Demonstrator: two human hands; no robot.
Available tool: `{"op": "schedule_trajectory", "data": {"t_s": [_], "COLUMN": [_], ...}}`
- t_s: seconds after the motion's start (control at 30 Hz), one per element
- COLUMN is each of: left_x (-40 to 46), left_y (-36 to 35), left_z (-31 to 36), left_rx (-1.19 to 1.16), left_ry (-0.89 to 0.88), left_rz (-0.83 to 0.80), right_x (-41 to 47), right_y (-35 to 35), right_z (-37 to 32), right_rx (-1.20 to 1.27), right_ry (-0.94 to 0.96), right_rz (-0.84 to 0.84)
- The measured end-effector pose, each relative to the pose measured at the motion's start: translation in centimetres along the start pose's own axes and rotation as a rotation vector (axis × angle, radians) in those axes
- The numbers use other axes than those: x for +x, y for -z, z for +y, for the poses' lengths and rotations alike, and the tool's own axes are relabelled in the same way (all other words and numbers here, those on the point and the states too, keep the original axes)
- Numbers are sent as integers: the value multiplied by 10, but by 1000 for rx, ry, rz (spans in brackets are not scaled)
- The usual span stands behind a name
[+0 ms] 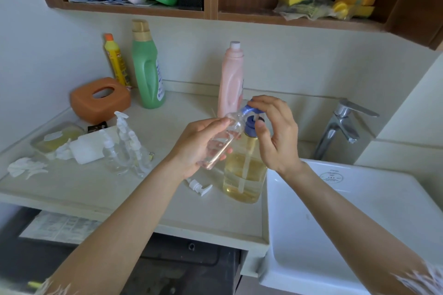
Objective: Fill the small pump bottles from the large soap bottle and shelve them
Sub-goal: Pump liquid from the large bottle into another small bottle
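Observation:
The large soap bottle (243,176) stands on the counter beside the sink, clear, holding yellow liquid, with a blue pump head (251,112). My right hand (275,132) rests its fingers on top of that pump head, thumb against the blue collar. My left hand (199,146) grips a small clear bottle (224,140) without its pump, tilted with its mouth up under the blue nozzle. A loose white pump (199,186) lies on the counter in front of the soap bottle. Three small clear pump bottles (127,148) stand further left.
A white sink (335,211) and chrome tap (340,127) are at the right. Pink (230,84), green (148,72) and yellow (116,60) bottles stand at the wall, with an orange tissue box (100,99). Wooden shelves (211,13) above hold cloths and sponges. Tissues and a soap dish lie left.

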State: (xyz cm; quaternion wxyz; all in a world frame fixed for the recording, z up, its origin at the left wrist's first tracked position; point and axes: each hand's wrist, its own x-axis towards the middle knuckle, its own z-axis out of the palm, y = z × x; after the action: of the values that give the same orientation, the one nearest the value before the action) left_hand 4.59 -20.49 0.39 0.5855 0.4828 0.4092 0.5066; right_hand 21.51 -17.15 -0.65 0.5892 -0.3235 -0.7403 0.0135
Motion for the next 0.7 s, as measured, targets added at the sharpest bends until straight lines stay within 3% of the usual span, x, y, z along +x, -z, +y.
{"op": "schedule_trajectory", "data": {"t_s": [0.27,0.7], "left_x": [5,17], "left_y": [7,21], "left_z": [-9,-6], "left_rx": [-9,-67], "left_ry": [32,87], "left_rz": [-26,-194], "right_x": [-11,3], "right_y": [-20,-12], "right_z": [-4,-17], "right_rx": [-27,-181], "right_ry": [-16,-79], "right_rz": [175,116]}}
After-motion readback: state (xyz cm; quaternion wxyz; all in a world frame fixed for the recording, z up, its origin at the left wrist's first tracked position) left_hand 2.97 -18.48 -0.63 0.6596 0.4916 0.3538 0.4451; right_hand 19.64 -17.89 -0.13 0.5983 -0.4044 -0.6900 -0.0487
